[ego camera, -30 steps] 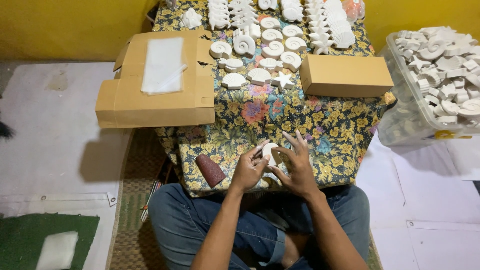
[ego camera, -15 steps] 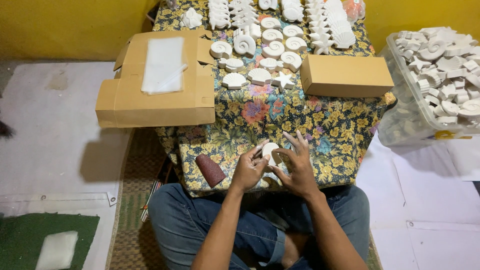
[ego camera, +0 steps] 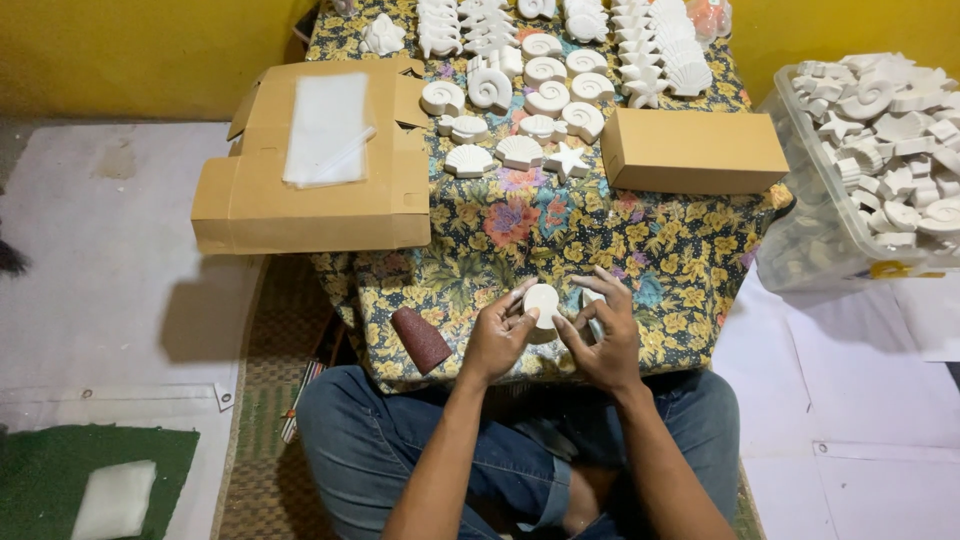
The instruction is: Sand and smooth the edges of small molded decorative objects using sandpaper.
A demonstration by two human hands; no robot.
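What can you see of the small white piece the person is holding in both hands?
The white piece is a small rounded disc, plain and matte, looking like plaster or unglazed clay. Its pale face points up toward the camera. The left hand grips its left side with the thumb laid on its lower edge, and the right hand meets it from the right with its fingertips. It is held just over the near edge of the floral cloth. Its underside is hidden, and no relief pattern can be made out.

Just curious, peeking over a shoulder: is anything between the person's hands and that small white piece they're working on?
Nothing visible. The left hand and right hand both touch the round white plaster piece directly, above the floral cloth.
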